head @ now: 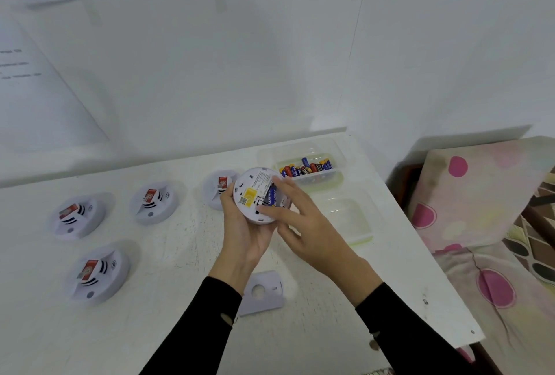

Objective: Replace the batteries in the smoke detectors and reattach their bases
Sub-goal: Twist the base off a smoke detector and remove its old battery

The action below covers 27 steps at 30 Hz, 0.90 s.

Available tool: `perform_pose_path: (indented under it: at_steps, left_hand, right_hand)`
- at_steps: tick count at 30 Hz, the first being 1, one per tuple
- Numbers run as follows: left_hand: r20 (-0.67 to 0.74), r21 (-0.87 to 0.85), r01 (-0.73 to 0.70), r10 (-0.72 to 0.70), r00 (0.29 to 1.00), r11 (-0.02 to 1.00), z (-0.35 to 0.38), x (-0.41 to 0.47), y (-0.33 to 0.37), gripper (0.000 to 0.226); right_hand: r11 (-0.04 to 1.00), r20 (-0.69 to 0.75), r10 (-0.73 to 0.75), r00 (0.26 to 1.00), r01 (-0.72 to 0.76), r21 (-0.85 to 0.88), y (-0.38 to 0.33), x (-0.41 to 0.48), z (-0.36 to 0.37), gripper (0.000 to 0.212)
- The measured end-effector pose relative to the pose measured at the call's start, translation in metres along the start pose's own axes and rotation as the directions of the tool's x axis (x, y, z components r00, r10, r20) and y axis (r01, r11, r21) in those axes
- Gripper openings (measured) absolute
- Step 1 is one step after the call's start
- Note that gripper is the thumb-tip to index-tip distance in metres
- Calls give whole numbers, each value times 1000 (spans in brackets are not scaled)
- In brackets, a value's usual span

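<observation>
Head view: left hand holds detector, right hand presses battery.

White table, papered white wall, polka-dot bedding.

Batteries in tub; detectors left
</observation>
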<state>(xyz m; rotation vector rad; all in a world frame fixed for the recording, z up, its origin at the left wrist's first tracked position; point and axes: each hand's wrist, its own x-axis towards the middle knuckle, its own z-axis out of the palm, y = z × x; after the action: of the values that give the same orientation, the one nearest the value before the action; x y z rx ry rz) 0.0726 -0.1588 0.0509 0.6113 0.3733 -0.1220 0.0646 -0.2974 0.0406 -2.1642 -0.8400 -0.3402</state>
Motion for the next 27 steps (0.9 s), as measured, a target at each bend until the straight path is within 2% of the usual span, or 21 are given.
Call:
perform_pose_path:
  at_steps: [2,4,5,7,9,10,12,14,16,17,18,20,22,24,27]
  left_hand:
    - [5,-21,3,-3,1000,1000,-1,1,2,63]
    - [18,-34,10,-9,1000,999,-1,2,1,65]
    - [24,-42,12,-11,1000,999,-2,3,1,63]
    - [45,-90,20,-16,999,996,-4,3,0,58]
    - [58,-128,16,-9,998,992,-10,4,1,56]
    - [67,-135,14,-5,998,991,-13,4,2,56]
    - [76,-140,11,0,997,990,-18,4,4,58]
    - [80,-136,1,10,997,991,-21,1,5,68]
    - [73,-96,-26,34,997,995,-23,-3,8,70]
    - [57,-66,-44,48,997,997,-25,-5,10,70]
    - [46,-26,-61,62,997,998,-29,-6,13,74]
    - [29,62,-105,103,994,993,-40,-9,19,78]
    - [33,145,-130,127,991,981,-50,-15,28,57]
    - [5,259,-150,155,988,954,-66,-23,37,47]
    - [-149,424,-131,211,966,896,-89,-36,47,42]
  right_hand:
    - [995,16,-89,996,90,-39,3,-1,-2,36]
    - [997,-61,-62,996,65,48,-4,-2,-6,33]
    - [989,-140,34,990,-13,150,-9,-1,-9,30]
    - [941,-322,246,914,-146,305,-10,4,-18,23]
    - [923,-397,371,839,-286,258,6,5,-27,19]
    - [907,-339,421,841,-386,169,18,5,-31,18]
    - [819,-102,550,829,-559,-129,44,-1,-33,20]
    - [718,80,659,748,-594,-362,62,-6,-31,25]
    - [679,125,692,710,-584,-445,63,-6,-29,28]
    - [697,79,660,747,-569,-437,59,-6,-28,27]
    - [745,-10,580,814,-535,-398,52,-7,-24,25]
    - [900,-148,334,931,-362,-242,25,-11,-12,22]
    - [991,-42,94,995,-98,-92,-5,-25,8,25]
    - [994,132,-91,987,98,-44,-22,-47,32,24]
    - [971,234,-197,952,222,-87,-20,-76,55,18]
